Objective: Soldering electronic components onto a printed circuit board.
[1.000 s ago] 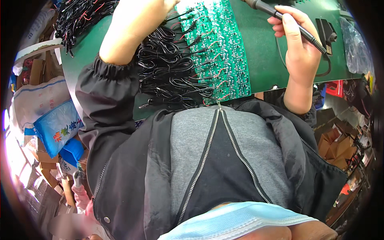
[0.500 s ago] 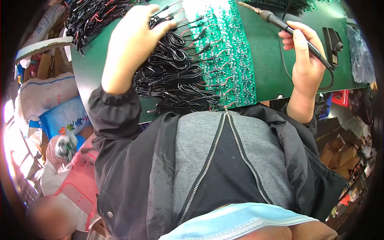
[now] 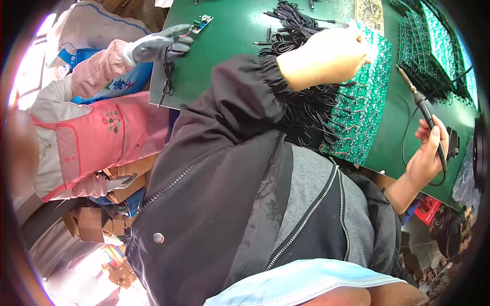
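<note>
My left hand (image 3: pixel 326 57) reaches over the upper part of a green circuit board panel (image 3: pixel 376 94). Its fingers are drawn together, and glare hides whatever is between them. Under and beside that wrist lie bundled black cables (image 3: pixel 311 109), with thin red wires at their ends along the panel's left edge. In my right hand (image 3: pixel 427 153) is a soldering iron (image 3: pixel 422 104), held like a pen to the right of the panel. Its tip points up and left, apart from the boards.
Stacked green circuit boards (image 3: pixel 421 46) stand at the far right of the green table (image 3: pixel 224 56). More black cables (image 3: pixel 291 23) lie farther back. At left, a co-worker's gloved hand (image 3: pixel 161 45) is at a small circuit board (image 3: pixel 202 23). A clear plastic bag (image 3: pixel 465 176) hangs by the right edge.
The view has swung left, bringing the co-worker into sight. My left hand has gone from loosely open above the cables to closed over the panel. The right still grips the soldering iron.
</note>
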The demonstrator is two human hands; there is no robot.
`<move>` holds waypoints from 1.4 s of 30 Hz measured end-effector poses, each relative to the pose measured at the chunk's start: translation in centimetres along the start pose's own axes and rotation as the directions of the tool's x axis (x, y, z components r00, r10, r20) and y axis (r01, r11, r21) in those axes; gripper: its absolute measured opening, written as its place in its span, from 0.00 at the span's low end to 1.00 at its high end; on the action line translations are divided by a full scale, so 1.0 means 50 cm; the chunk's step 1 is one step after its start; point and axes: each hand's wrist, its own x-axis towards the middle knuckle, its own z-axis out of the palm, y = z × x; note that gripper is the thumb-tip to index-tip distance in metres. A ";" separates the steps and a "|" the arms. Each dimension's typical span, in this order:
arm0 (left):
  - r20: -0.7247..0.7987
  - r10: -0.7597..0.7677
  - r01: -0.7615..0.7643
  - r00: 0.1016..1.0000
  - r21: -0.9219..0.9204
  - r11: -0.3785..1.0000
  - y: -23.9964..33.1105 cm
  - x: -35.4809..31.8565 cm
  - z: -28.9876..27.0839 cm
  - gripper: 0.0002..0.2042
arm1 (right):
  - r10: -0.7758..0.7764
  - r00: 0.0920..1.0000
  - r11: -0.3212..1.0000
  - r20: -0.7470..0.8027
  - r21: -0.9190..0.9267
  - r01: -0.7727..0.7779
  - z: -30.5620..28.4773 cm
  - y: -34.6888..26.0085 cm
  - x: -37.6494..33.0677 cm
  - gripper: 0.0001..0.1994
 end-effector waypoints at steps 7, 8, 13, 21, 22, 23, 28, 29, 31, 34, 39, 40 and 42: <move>-0.175 -0.111 0.106 0.978 -0.038 0.994 -0.093 -0.129 -0.176 0.09 | 0.050 0.996 0.999 -0.077 -0.017 -0.051 -0.040 0.017 -0.035 0.15; -0.129 -0.022 0.036 0.991 0.109 0.993 -0.136 -0.169 -0.203 0.09 | 0.055 0.995 0.998 -0.088 -0.026 -0.057 -0.045 0.016 -0.042 0.15; -0.153 -0.469 0.461 0.870 0.592 0.662 -0.347 -0.444 -0.279 0.14 | 0.052 0.997 0.999 -0.062 0.004 -0.052 -0.033 0.015 -0.036 0.16; 0.080 -0.752 0.746 0.655 -0.230 0.625 -0.278 -0.356 -0.261 0.10 | 0.032 0.997 0.999 -0.069 -0.003 -0.032 -0.001 -0.030 -0.047 0.15; 0.201 -0.763 0.760 0.615 -0.407 0.506 -0.249 -0.322 -0.268 0.10 | 0.040 0.996 0.999 -0.085 -0.001 -0.041 0.003 -0.037 -0.052 0.15; 0.214 -0.745 0.750 0.631 -0.413 0.517 -0.231 -0.303 -0.268 0.10 | 0.043 0.993 0.999 -0.110 -0.014 -0.045 0.014 -0.045 -0.055 0.15; 0.313 -0.525 0.419 0.792 -0.903 0.093 -0.110 -0.254 -0.221 0.10 | -0.102 0.993 0.990 -0.057 0.095 0.107 0.139 -0.066 -0.074 0.15; 0.300 -0.504 0.352 0.810 -0.936 0.008 -0.087 -0.252 -0.208 0.10 | -0.163 0.987 0.980 -0.001 0.117 0.162 0.164 -0.066 -0.079 0.14; 0.378 -0.481 0.394 0.791 -0.916 -0.073 -0.043 -0.232 -0.189 0.10 | -0.231 0.964 0.971 0.129 0.093 0.220 0.188 -0.063 -0.089 0.17; 0.417 -0.441 0.393 0.795 -0.907 -0.149 -0.006 -0.223 -0.152 0.09 | -0.353 0.922 0.936 0.158 0.055 0.348 0.239 -0.059 -0.102 0.26; 0.454 -0.387 0.425 0.803 -0.890 -0.163 0.015 -0.228 -0.129 0.13 | -0.435 0.849 0.890 0.300 0.000 0.456 0.271 -0.049 -0.095 0.31; 0.479 -0.380 0.439 0.791 -0.878 -0.192 0.020 -0.225 -0.130 0.15 | -0.434 0.849 0.891 0.302 0.004 0.454 0.274 -0.046 -0.096 0.31; 0.511 -0.366 0.513 0.778 -0.852 -0.099 0.019 -0.222 -0.131 0.15 | -0.399 0.862 0.913 0.314 0.043 0.407 0.274 -0.037 -0.100 0.29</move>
